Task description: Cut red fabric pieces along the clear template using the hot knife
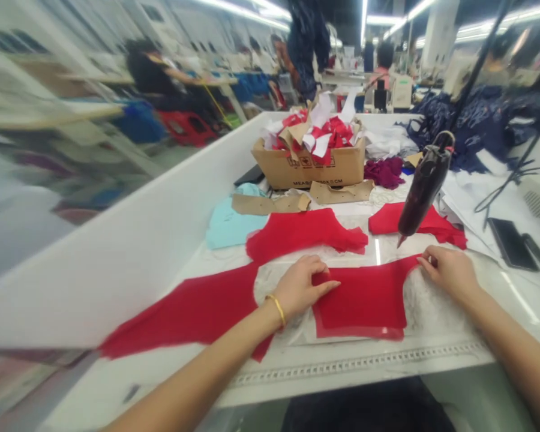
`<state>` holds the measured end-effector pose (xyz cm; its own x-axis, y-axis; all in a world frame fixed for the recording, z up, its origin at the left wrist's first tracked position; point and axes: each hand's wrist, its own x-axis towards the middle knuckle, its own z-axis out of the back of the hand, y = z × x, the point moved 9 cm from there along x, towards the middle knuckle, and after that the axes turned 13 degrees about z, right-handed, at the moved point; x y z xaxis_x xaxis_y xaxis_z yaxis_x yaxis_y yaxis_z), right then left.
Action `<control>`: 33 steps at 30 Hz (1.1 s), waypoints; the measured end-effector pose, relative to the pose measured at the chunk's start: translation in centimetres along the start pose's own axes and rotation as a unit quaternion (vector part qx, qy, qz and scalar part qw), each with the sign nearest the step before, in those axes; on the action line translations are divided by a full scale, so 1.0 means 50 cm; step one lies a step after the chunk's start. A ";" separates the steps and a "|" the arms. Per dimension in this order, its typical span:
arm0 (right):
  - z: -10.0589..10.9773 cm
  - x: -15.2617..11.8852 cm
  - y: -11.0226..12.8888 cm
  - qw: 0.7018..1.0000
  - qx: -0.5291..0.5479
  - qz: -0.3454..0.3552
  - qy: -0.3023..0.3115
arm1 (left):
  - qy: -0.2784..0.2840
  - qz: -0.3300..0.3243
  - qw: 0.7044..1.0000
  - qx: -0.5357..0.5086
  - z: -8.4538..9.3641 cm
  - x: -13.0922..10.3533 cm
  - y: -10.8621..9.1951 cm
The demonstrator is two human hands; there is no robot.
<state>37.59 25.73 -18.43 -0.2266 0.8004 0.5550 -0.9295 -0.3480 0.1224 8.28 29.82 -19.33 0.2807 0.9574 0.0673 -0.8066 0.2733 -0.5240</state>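
Observation:
A cut piece of red fabric [364, 300] lies flat in front of me, with a paler strip along its lower edge. At its upper left corner, my left hand [299, 285], a gold bangle at the wrist, holds the fabric between bent fingers and thumb. The piece's narrow upper right tip is pinched by the thumb and fingers of my right hand [445, 270]. Above and between my hands hangs a dark pointed tool [425, 189], its tip apart from the fabric. Behind lie one red piece [301, 234] and a smaller stack [396, 217]; a long red piece [198, 309] spreads left.
A cardboard box [310, 171] of red and white scraps stands at the back. Brown paper patterns [270, 204] and light blue fabric [234, 222] lie before it. A phone [513, 243] is at right. A white side wall [130, 252] borders the left; a measuring tape [364, 363] runs along the front.

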 end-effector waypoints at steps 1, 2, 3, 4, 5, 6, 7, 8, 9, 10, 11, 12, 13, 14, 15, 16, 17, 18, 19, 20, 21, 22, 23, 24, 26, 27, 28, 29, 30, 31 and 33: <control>-0.005 0.006 -0.005 1.000 0.004 -0.008 0.006 | -0.005 -0.011 1.000 0.006 -0.001 0.004 -0.003; -0.009 0.010 -0.009 1.000 0.009 -0.017 0.010 | -0.007 -0.018 1.000 0.013 -0.002 0.007 -0.005; -0.011 0.014 -0.014 1.000 0.016 -0.024 0.011 | -0.010 -0.022 0.999 0.025 -0.004 0.011 -0.006; -0.012 0.016 -0.020 0.999 0.024 -0.031 0.006 | -0.012 -0.024 0.999 0.041 -0.005 0.013 -0.006; -0.009 0.017 -0.025 0.999 0.034 -0.037 -0.004 | -0.019 -0.024 0.998 0.060 -0.006 0.013 -0.006; -0.004 0.017 -0.031 0.998 0.045 -0.042 -0.016 | -0.033 -0.026 0.996 0.081 -0.004 0.011 -0.008; 0.004 0.017 -0.036 0.997 0.055 -0.046 -0.029 | -0.057 -0.036 0.993 0.101 -0.001 0.005 -0.015; 0.016 0.015 -0.041 0.994 0.077 -0.052 -0.051 | -0.086 -0.056 0.988 0.118 0.002 -0.005 -0.028; 0.032 0.013 -0.043 0.988 0.116 -0.057 -0.083 | -0.113 -0.086 0.981 0.132 0.001 -0.019 -0.045; 0.052 0.011 -0.042 0.976 0.171 -0.057 -0.125 | -0.135 -0.123 0.973 0.141 -0.005 -0.035 -0.068; 0.075 0.009 -0.035 0.955 0.236 -0.048 -0.172 | -0.142 -0.163 0.965 0.149 -0.019 -0.052 -0.092; 0.099 0.008 -0.023 0.926 0.305 -0.027 -0.221 | -0.135 -0.196 0.959 0.154 -0.039 -0.066 -0.116; 0.124 0.010 -0.003 0.899 0.353 0.007 -0.259 | -0.117 -0.221 0.955 0.157 -0.064 -0.075 -0.138; 0.143 0.014 0.021 0.883 0.378 0.041 -0.275 | -0.094 -0.238 0.954 0.155 -0.091 -0.080 -0.160; 0.156 0.018 0.039 0.879 0.379 0.048 -0.285 | -0.059 -0.246 0.955 0.156 -0.121 -0.080 -0.180; 0.162 0.023 0.051 0.884 0.367 0.034 -0.288 | -0.027 -0.249 0.955 0.157 -0.150 -0.076 -0.199; 0.170 0.025 0.056 0.886 0.349 0.010 -0.305 | 0.004 -0.245 0.956 0.159 -0.177 -0.068 -0.217; 0.175 0.027 0.057 0.886 0.333 -0.015 -0.323 | 0.041 -0.237 0.956 0.168 -0.204 -0.059 -0.233; 0.179 0.029 0.057 0.885 0.320 -0.034 -0.337 | 0.073 -0.229 0.955 0.174 -0.226 -0.048 -0.249; 0.181 0.033 0.055 0.882 0.314 -0.044 -0.348 | 0.091 -0.214 0.956 0.177 -0.241 -0.036 -0.261; 0.180 0.039 0.051 0.880 0.317 -0.046 -0.350 | 0.107 -0.200 0.957 0.179 -0.253 -0.025 -0.271; 0.177 0.046 0.045 0.878 0.326 -0.047 -0.346 | 0.119 -0.187 0.958 0.182 -0.261 -0.016 -0.278; 0.173 0.052 0.035 0.876 0.337 -0.051 -0.342 | 0.127 -0.176 0.958 0.185 -0.267 -0.008 -0.282; 0.168 0.058 0.025 0.873 0.350 -0.057 -0.336 | 0.133 -0.172 0.958 0.187 -0.272 -0.004 -0.284; 0.159 0.064 0.003 0.869 0.364 -0.072 -0.329 | 0.132 -0.177 0.958 0.186 -0.276 -0.003 -0.285; 0.156 0.066 -0.005 0.870 0.362 -0.080 -0.326 | 0.127 -0.186 0.957 0.181 -0.276 -0.006 -0.284; 0.154 0.068 -0.011 0.874 0.354 -0.085 -0.323 | 0.123 -0.196 0.957 0.176 -0.276 -0.010 -0.284; 0.154 0.069 -0.014 0.878 0.343 -0.086 -0.323 | 0.120 -0.205 0.956 0.171 -0.276 -0.014 -0.283; 0.155 0.070 -0.015 0.882 0.331 -0.085 -0.325 | 0.117 -0.211 0.956 0.167 -0.277 -0.017 -0.281; 0.158 0.071 -0.015 0.885 0.318 -0.083 -0.330 | 0.115 -0.214 0.956 0.163 -0.277 -0.019 -0.279; 0.162 0.070 -0.013 0.884 0.301 -0.077 -0.348 | 0.111 -0.218 0.957 0.155 -0.278 -0.022 -0.278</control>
<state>39.78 24.82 -9.89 0.3191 0.4396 0.8396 -0.5623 -0.6253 0.5411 26.42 23.69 -23.91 0.7017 0.7121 0.0230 -0.6935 0.6901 -0.2067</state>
